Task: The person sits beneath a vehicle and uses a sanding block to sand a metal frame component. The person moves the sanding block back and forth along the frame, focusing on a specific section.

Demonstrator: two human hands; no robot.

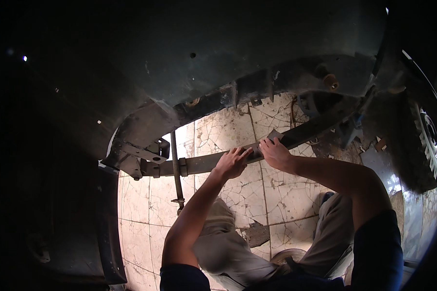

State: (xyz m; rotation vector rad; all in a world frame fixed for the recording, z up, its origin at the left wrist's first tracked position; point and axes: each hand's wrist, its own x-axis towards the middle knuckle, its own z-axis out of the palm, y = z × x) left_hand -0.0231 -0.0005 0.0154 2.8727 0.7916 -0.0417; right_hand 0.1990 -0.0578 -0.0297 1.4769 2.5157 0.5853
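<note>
Where fingers [243, 153] curl, the leaf spring [204, 164] lies beneath.

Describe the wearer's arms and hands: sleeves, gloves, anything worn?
Both hands are bare: no gloves, rings or watch show on the left hand or the right hand. Forearms are uncovered to above the elbow. Short dark navy sleeves cover the upper arms. Fingers are unwrapped.
</note>
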